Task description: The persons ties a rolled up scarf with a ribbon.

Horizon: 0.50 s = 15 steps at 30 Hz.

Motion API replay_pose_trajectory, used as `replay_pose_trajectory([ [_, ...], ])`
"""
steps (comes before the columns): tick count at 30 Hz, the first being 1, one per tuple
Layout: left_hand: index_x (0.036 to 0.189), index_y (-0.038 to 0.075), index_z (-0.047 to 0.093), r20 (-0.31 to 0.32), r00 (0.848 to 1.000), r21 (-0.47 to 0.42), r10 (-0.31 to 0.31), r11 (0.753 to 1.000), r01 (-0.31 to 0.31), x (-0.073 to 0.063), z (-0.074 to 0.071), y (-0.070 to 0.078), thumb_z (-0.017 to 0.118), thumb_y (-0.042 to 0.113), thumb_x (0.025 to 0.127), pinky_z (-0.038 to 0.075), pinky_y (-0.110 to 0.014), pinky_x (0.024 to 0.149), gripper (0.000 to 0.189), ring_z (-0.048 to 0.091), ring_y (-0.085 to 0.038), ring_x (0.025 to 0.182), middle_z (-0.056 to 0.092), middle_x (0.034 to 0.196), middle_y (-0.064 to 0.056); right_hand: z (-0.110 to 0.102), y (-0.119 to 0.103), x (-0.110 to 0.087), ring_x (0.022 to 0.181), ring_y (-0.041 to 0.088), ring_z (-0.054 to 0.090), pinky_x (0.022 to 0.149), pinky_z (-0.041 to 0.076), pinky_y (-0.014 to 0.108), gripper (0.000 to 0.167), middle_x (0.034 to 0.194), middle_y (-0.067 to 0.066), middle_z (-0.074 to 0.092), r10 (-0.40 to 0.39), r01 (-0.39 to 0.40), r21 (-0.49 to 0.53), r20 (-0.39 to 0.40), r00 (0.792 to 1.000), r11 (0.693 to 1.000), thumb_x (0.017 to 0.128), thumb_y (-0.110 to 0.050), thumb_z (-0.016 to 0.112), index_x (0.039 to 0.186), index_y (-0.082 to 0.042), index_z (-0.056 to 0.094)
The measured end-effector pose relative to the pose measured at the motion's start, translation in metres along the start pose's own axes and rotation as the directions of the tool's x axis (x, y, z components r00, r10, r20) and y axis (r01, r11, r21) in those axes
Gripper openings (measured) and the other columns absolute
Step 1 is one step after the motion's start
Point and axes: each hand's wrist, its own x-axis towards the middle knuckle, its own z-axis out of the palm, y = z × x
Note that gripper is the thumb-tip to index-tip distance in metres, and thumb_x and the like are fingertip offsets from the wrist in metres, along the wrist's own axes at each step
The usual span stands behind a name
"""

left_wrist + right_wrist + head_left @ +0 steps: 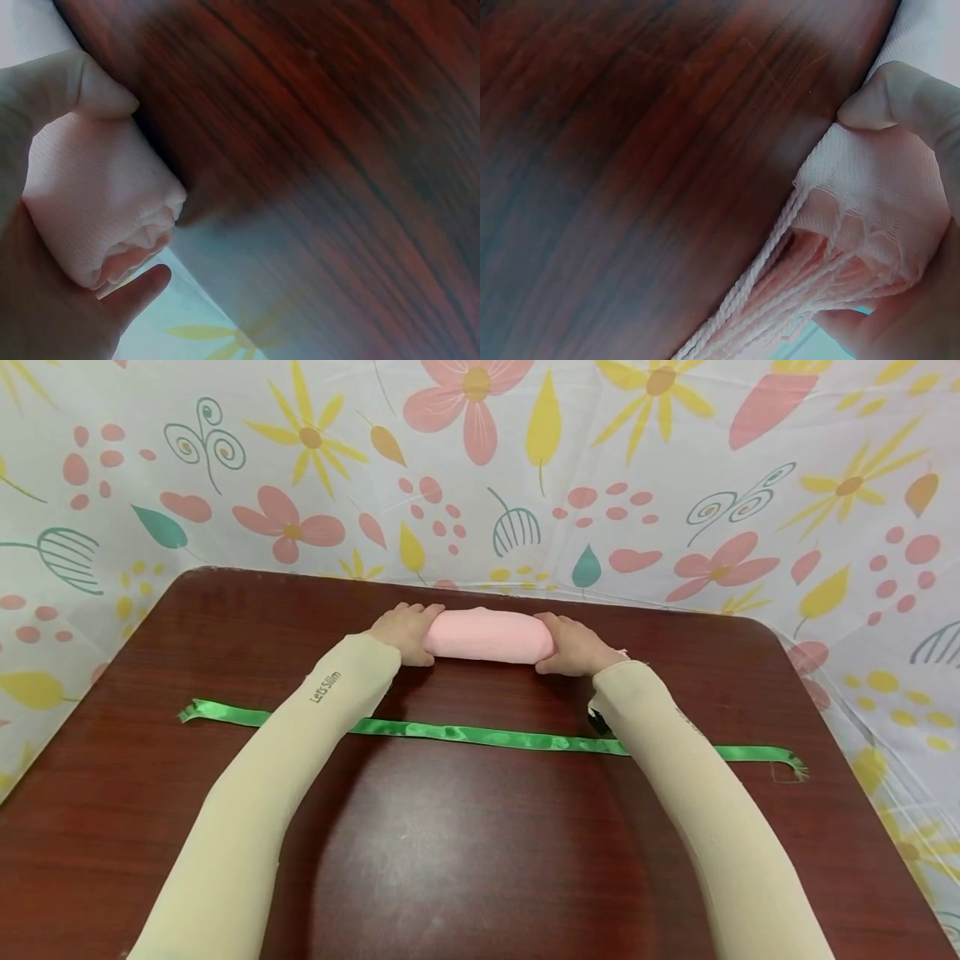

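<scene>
A pink scarf (pixel 487 636), rolled into a thick cylinder, lies crosswise near the far edge of the table. My left hand (pixel 405 632) grips its left end; in the left wrist view the thumb curls over the roll (pixel 97 172) and its folded layers show at the end. Around the right end my right hand (pixel 579 647) is curled, thumb on the near side. Twisted fringe (pixel 757 289) hangs out of that end in the right wrist view. Nearer to me, a green ribbon (pixel 450 732) stretches from left to right under both forearms.
The dark wooden table (pixel 450 852) has rounded far corners. Behind it and along its sides hangs a white curtain (pixel 457 552) with printed flowers and leaves. The ribbon's two ends are frayed. Cream sleeves (pixel 247 802) cover both arms.
</scene>
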Motion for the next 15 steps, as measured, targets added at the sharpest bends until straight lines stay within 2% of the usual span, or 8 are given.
replay_pose_trajectory([
  [9,0.145,0.007,0.033,-0.017,1.0,-0.017,-0.002,1.0,0.001,0.0005,0.0025,-0.0013,0.072,0.022,0.077,0.038,-0.049,0.103,0.08,0.043,-0.039,0.123,0.045,0.138,-0.018,0.0033,0.0003,-0.0021,0.12,0.038,0.048,0.103,0.036,0.052,0.073,0.133,0.023,0.047,0.01,-0.009,0.004,-0.042,0.999,1.0,0.076,-0.016,0.072,0.14,-0.003,0.038],
  [15,0.138,0.005,0.038,-0.038,0.999,-0.026,0.021,0.999,-0.022,-0.004,0.0058,-0.0025,0.074,0.021,0.076,0.041,-0.047,0.099,0.074,0.047,-0.039,0.115,0.048,0.131,-0.019,0.0078,0.0001,-0.0053,0.113,0.041,0.051,0.099,0.039,0.053,0.07,0.128,0.025,0.049,-0.018,0.018,-0.002,-0.078,0.997,1.0,0.075,-0.014,0.071,0.135,0.0,0.04],
])
